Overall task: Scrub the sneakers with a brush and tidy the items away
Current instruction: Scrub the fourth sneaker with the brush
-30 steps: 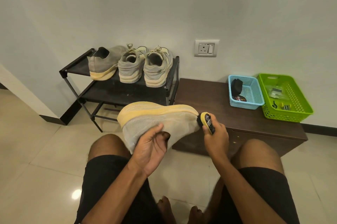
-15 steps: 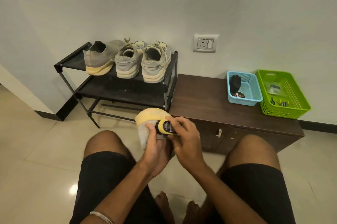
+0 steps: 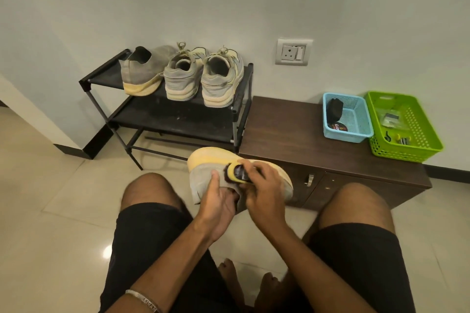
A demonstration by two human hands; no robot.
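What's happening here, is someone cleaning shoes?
Yes. A seated person holds a grey sneaker with a yellow sole in the left hand and presses a small yellow brush against it with the right hand. Three more sneakers sit on the black rack. A blue basket and a green basket stand on the low cabinet.
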